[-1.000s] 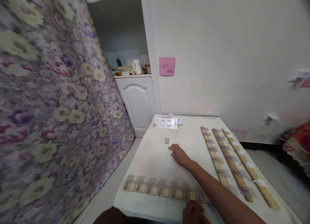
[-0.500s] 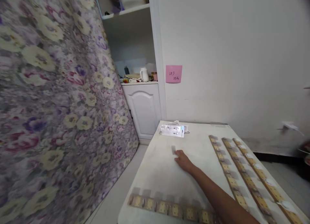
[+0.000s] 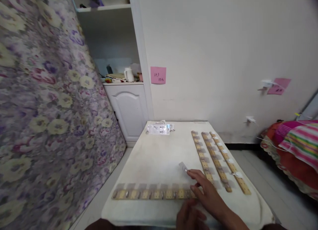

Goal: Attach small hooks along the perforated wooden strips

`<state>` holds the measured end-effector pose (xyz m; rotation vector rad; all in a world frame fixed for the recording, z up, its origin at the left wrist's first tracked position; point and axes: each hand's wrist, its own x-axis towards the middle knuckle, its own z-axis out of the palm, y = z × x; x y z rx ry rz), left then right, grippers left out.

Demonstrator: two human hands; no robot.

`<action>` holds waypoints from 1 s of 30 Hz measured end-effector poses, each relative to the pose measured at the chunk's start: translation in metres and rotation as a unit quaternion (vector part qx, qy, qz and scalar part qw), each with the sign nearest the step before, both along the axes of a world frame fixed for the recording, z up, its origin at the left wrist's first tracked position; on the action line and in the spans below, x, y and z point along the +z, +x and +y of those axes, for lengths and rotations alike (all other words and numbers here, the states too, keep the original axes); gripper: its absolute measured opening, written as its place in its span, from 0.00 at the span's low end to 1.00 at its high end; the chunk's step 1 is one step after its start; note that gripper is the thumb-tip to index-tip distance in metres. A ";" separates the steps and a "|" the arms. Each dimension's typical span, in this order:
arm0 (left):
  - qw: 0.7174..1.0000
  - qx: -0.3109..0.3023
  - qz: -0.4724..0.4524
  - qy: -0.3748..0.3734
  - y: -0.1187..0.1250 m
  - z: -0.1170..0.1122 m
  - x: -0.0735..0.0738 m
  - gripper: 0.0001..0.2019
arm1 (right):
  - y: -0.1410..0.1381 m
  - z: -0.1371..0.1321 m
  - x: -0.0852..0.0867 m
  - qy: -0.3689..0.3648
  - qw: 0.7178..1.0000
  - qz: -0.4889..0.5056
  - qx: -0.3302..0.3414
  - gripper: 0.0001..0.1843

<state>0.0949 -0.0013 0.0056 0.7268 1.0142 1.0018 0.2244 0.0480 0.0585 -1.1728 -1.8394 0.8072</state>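
Note:
My right hand (image 3: 207,192) reaches over the near part of a white table (image 3: 159,153), its fingertips pinched on a small clear packet (image 3: 183,166) that sits tilted just above the surface. My left hand (image 3: 189,217) is low at the table's near edge, blurred, close under the right hand. A row of tan cards with small metal parts (image 3: 151,194) lies across the near edge, right by both hands. Three long strips of the same cards (image 3: 215,160) run away from me on the right. A larger clear bag (image 3: 158,129) lies at the far edge.
A floral-patterned mattress or cloth (image 3: 49,107) stands along the left. Behind the table are a white cabinet (image 3: 129,105) with a jug (image 3: 128,74), a white wall with pink notes (image 3: 158,75), and striped bedding (image 3: 295,143) at the right.
My right hand reached the small packet in the middle of the table and has drawn back toward me with it. The view has swung to the right, and my left hand is back in view.

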 end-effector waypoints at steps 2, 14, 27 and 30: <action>0.999 0.044 -0.013 0.023 0.002 -0.001 0.018 0.27 | 0.006 -0.026 -0.007 0.010 1.000 -0.012 -0.021 0.22; 0.996 0.062 0.055 0.045 0.011 -0.002 0.013 0.22 | 0.014 -0.085 -0.024 0.143 0.989 -0.049 -0.002 0.24; 0.993 -0.022 0.099 -0.064 0.021 -0.008 0.006 0.11 | 0.044 -0.055 -0.031 -0.069 0.990 0.009 -0.126 0.17; 0.993 -0.038 0.096 -0.065 0.028 -0.007 0.004 0.11 | 0.047 -0.035 -0.039 -0.153 0.985 0.049 -0.067 0.15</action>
